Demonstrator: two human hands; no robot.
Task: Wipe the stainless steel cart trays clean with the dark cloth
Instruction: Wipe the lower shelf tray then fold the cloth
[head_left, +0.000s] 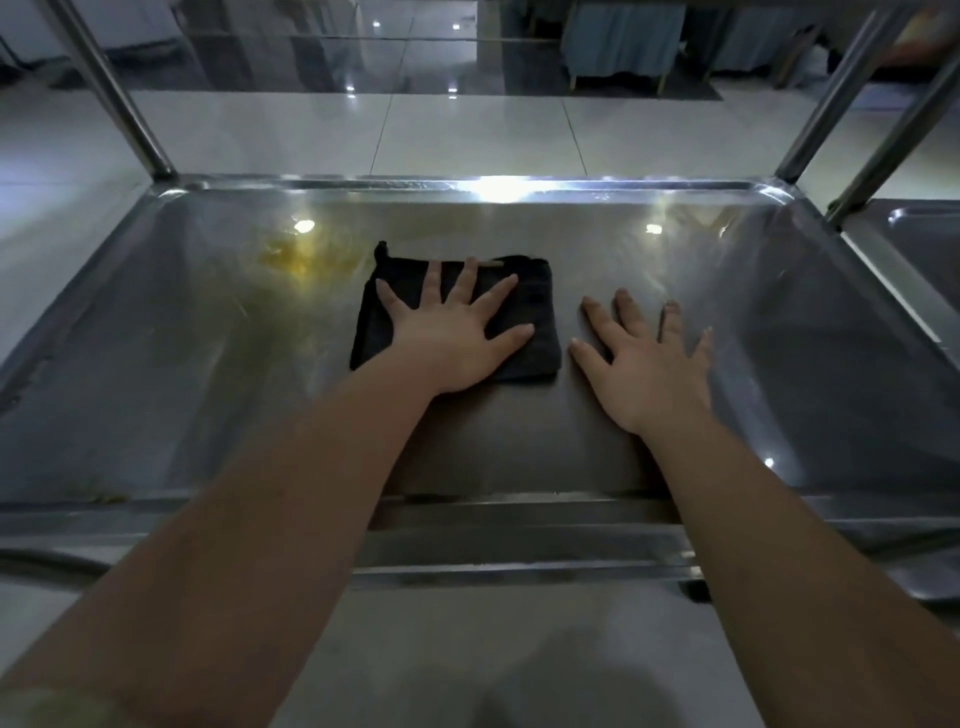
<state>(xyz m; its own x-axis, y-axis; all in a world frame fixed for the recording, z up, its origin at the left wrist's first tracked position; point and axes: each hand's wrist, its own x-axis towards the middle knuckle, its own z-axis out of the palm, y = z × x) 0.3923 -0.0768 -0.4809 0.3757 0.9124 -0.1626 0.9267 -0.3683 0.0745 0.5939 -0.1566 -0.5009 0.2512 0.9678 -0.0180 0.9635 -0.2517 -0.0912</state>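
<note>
Two hands lie on one wide stainless steel tray (208, 395), both with fingers straight and spread, neither one curled round anything. The left hand (452, 332) presses flat on the one dark cloth (535, 312), palm down, its fingers pointing to the far rim. The right hand (647, 364) rests flat on the bare steel just beside the cloth's right edge, apart from it.

The cloth is folded into a rough rectangle and lies near the middle of the tray, a little left of centre. One small pale strip (491, 263) sits at its far edge, like a tag; it is too small to read, and no other writing can be made out.

One yellowish stain (291, 254) marks the steel just left of the cloth's far corner, near but not under it. A few faint yellowish specks (106, 498) lie by the near left rim. Three small bright reflections and one broad glare on the far rim show on the metal.

Three upright steel posts rise from the cart: one at the far left corner (122, 98) and two at the right (841, 98) (893, 150). Part of a second tray (924, 249) shows at the right edge. Beyond the cart is a floor of large pale tiles (467, 130)
</note>
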